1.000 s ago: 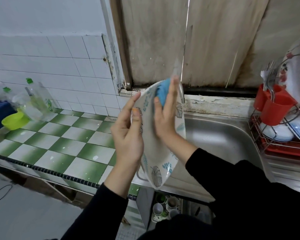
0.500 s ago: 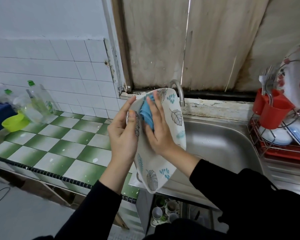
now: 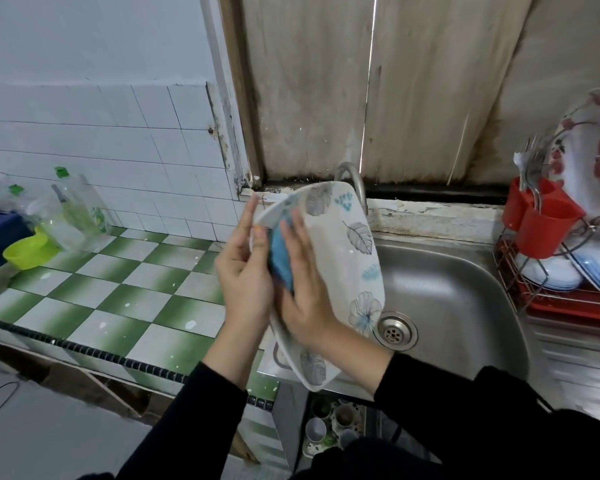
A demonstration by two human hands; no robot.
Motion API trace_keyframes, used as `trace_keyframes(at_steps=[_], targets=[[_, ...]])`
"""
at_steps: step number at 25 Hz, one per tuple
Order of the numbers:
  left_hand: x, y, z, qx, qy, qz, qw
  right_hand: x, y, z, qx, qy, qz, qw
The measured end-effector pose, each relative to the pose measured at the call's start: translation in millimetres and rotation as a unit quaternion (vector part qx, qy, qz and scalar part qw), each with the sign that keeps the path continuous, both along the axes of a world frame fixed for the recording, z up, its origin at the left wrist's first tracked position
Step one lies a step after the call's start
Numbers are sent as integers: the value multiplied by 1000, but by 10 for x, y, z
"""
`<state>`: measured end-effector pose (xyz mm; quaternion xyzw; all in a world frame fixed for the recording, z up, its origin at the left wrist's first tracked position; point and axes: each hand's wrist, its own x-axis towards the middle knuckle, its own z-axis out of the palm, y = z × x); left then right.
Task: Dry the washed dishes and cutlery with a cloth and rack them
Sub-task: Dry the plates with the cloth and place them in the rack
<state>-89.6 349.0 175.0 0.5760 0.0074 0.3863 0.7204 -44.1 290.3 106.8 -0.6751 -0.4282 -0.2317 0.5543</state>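
Head view: left hand (image 3: 245, 271) grips plate (image 3: 347, 265) at left rim, thumb in front, fingers (image 3: 248, 213) behind. Right hand (image 3: 305, 299) fingers straight, together, pressing blue cloth (image 3: 280, 261) on plate face. Plate on edge over sink (image 3: 447, 289), long axis near upright. Rack (image 3: 534, 296) well right of fingers; right hand nearer.

- plate (image 3: 347, 265): white, grey-blue leaf print, rounded-rectangular, held on edge, tilted
- cloth (image 3: 280, 263): blue, bunched, pressed against the plate's face
- rack (image 3: 520, 299): wire, far right, holding racked plates (image 3: 589, 150); cutlery (image 3: 530, 157) in red cups (image 3: 548, 230)
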Motion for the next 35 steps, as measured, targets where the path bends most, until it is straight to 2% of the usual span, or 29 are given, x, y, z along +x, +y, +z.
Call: trace_keyframes(at_steps=[1, 3, 5, 6, 8, 10, 11, 12, 14, 16, 18, 20, 22, 24, 26, 29, 31, 33, 35], targets=[[-9, 52, 29, -10, -8, 12, 1000, -23, -95, -192, -52, -36, 22, 998], [-52, 130, 65, -27, -19, 22, 999, 186, -367, -477, -94, -52, -25, 994], [-84, 139, 96, -27, -33, 1, 999, 567, -563, -473, -27, 64, -153, 986], [-95, 103, 106, -13, -35, -10, 999, 757, -623, -331, 29, 129, -214, 968], [-75, -4, 97, 29, -32, -23, 999, 941, -608, 104, 110, 176, -260, 943], [-28, -105, 90, 68, -31, -34, 997, 774, -381, 420, 132, 129, -198, 963], [-2, -129, 103, 73, -33, -35, 996, 568, -265, 441, 113, 91, -145, 979], [32, -111, 120, 58, -33, -32, 997, 326, -177, 358, 79, 38, -82, 993], [84, -20, 187, 0, -39, -15, 999, -3, -186, -27, -27, -55, 14, 998], [71, 86, 258, -41, -48, 7, 998, 77, -413, -414, -101, -69, -11, 992], [34, 130, 310, -46, -47, 15, 998, 448, -662, -564, -103, 22, -114, 988], [2, 65, 339, -21, -48, -10, 999, 863, -789, -437, -30, 135, -227, 964], [-16, -98, 310, 27, -46, -55, 997, 1102, -790, -60, 85, 197, -270, 939], [-13, -272, 220, 86, -31, -73, 993, 1062, -627, 319, 175, 172, -250, 937], [11, -342, 163, 119, -25, -61, 991, 769, -383, 473, 185, 110, -186, 959], [78, -189, 202, 86, -17, -43, 995, 211, -174, 75, 82, 0, -23, 996], [91, -46, 233, 46, -14, -19, 999, 42, -291, -374, -19, -84, 20, 996], [65, 42, 264, 19, -19, -10, 1000, 122, -471, -692, -53, -70, -34, 996], [20, 70, 306, 28, -22, -17, 999, 354, -602, -797, -27, 26, -158, 987]])
